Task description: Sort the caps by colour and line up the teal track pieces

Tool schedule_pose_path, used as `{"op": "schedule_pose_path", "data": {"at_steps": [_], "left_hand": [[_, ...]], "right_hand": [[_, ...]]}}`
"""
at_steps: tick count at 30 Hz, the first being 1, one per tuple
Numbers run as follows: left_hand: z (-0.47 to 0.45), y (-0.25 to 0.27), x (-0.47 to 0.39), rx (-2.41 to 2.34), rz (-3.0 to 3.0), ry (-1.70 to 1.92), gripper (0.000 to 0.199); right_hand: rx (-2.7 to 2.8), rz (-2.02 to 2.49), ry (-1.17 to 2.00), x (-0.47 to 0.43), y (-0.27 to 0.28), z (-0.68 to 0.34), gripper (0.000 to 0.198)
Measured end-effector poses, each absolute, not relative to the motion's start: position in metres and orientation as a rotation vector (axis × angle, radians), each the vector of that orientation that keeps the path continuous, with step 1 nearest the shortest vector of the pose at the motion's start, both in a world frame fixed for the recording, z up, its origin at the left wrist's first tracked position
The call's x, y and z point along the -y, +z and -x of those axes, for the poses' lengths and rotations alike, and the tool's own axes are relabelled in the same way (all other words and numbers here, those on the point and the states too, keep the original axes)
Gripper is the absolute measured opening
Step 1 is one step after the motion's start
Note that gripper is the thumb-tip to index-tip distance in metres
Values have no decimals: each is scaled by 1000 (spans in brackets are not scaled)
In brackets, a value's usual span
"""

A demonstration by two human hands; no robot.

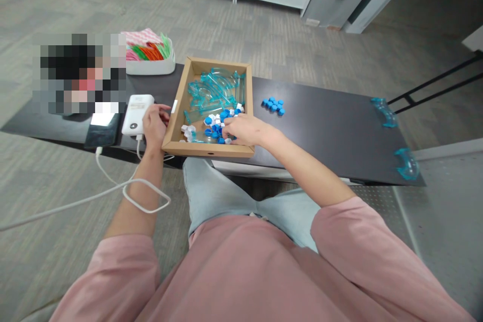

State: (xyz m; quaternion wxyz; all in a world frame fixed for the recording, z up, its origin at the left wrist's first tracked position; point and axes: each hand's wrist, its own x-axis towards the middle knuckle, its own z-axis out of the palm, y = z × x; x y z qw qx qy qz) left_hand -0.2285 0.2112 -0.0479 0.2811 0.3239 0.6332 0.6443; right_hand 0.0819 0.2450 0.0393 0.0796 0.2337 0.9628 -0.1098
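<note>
Blue caps (273, 105): batch right of box (196, 148), loads left inside. Right hand (241, 130) among those, can't tell grip; left hand (154, 119) loose beside box.

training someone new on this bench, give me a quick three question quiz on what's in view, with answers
1. Short answer: Which hand reaches into the cardboard box?
2. Multiple choice: What colour are the cap-like pieces grouped on the dark tabletop, just right of the box?
A) white
B) blue
C) green
3. True or false: A white cable is plugged into the white power bank on the edge nearest the person.

Key:
1. The right hand; the left hand is outside, beside the box's left wall.
2. B
3. True
</note>
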Motion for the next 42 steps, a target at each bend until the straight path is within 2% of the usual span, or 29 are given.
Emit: {"op": "schedule_pose_path", "data": {"at_steps": [3,7,12,17,25,29,32,35,38,42], "left_hand": [[229,-49,-211,-1691,-873,1734,43],[227,-48,-211,-1682,-860,1734,43],[226,-46,-211,-1675,-858,1739,46],[225,-43,-211,-1687,-835,1740,47],[221,-34,-209,-1725,-807,1714,46],[221,-33,-208,-1745,-810,1701,45],[221,-34,-208,-1743,-828,1708,45],[221,-36,-208,-1740,-835,1712,45],[222,-38,-209,-1751,-852,1716,43],[224,-38,-210,-1742,-850,1705,42]], "right_hand": [[-2928,-700,-447,-247,35,-86,9],[-3073,-823,-1033,-259,33,-119,17],[-3012,-1192,-1726,-267,34,-182,49],[-2952,-1586,-1971,-261,23,-240,67],[-2766,-2079,-1860,-227,-34,-281,61],[-2799,-2186,-1573,-211,-49,-276,50],[-2903,-2097,-1197,-206,-49,-273,33],[-2929,-2008,-942,-208,-42,-275,32],[-2956,-2011,-899,-211,-28,-274,41],[-3162,-1758,-958,-215,6,-241,28]]}}
